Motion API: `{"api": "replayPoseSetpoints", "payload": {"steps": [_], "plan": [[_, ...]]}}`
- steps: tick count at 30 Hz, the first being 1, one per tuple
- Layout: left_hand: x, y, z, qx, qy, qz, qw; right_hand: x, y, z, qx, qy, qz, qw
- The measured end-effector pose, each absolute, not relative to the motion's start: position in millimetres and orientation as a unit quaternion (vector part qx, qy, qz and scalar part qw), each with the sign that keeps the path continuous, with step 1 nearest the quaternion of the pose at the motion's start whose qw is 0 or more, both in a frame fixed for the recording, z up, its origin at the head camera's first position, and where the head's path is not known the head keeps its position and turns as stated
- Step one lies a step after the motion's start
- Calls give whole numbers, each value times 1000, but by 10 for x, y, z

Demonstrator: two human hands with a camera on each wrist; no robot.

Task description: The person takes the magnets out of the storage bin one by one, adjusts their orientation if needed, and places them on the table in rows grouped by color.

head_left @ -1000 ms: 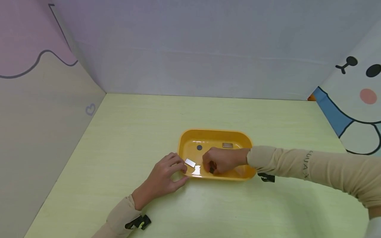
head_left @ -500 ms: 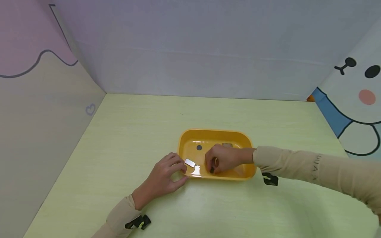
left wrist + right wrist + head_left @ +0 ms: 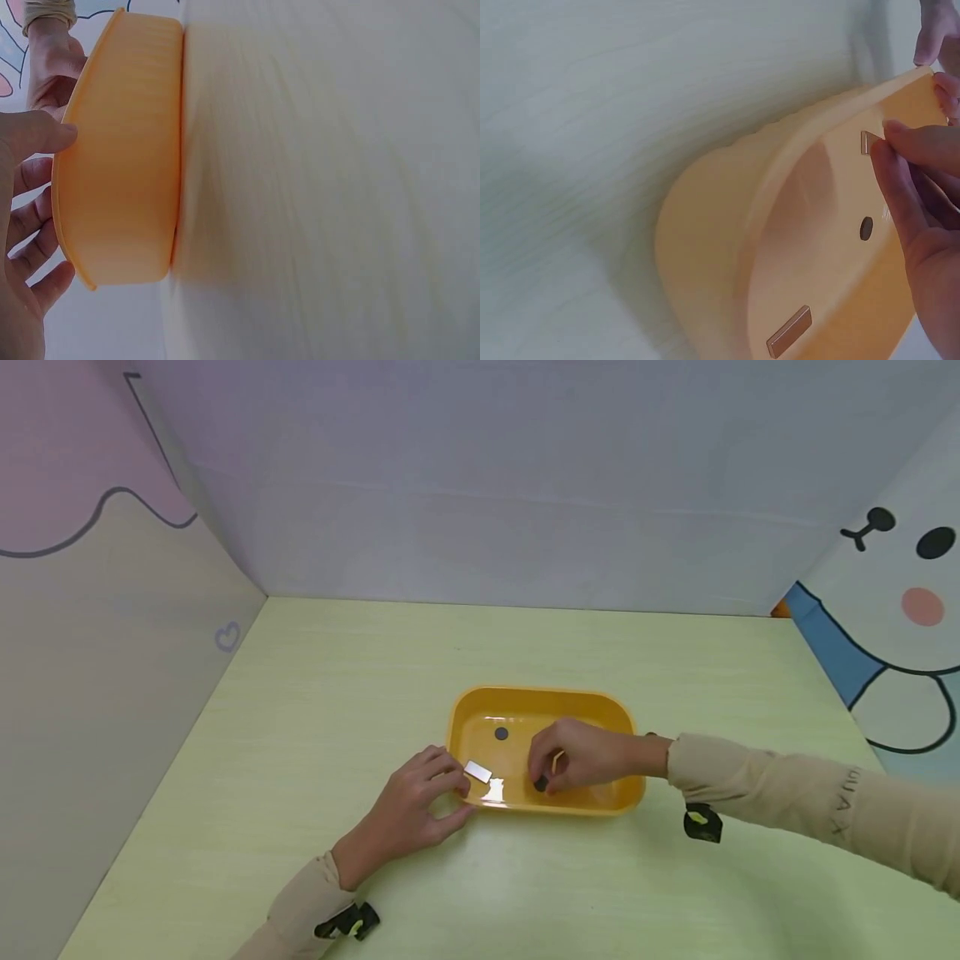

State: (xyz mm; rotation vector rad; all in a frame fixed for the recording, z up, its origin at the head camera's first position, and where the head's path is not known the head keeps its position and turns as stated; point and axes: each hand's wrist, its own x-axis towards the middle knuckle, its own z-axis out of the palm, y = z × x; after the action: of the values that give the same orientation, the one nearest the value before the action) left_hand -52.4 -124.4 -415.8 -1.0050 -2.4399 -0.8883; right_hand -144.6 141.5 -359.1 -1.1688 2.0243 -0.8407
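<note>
The yellow tray [image 3: 540, 810] lies on the pale table. At its near left corner, my left hand [image 3: 408, 797] holds the rim. In the left wrist view, the left thumb [image 3: 64, 136] overlaps the tray's outer wall while the other fingers curl at its edge. Above the tray floor, my right hand [image 3: 581, 752] pinches a small dark disc [image 3: 541, 783] between thumb and fingertips; the right wrist view hides this disc. Inside the tray lie another dark disc [image 3: 502, 733] and a silver bar [image 3: 477, 772]. A second bar [image 3: 789, 332] shows in the right wrist view, hidden by my hand from the head.
A grey wall [image 3: 487, 527] stands behind the table [image 3: 360, 668]. Printed panels flank it on both sides, the right one [image 3: 892, 602] bearing a cartoon face. Table surface surrounds the tray. A black strap piece [image 3: 702, 823] hangs below the right sleeve.
My right hand has shifted slightly right and up with the dark disc, its forearm swinging rightward, and now covers the far bar. The left hand and tray have stayed in place.
</note>
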Motion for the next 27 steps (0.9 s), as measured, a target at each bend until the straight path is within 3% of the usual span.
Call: {"api": "replayPoseSetpoints", "payload": {"steps": [27], "plan": [[-535, -1251, -4150, -353, -863, -319, 174, -1428, 1813, -3470, -357, 744, -476, 304]]}}
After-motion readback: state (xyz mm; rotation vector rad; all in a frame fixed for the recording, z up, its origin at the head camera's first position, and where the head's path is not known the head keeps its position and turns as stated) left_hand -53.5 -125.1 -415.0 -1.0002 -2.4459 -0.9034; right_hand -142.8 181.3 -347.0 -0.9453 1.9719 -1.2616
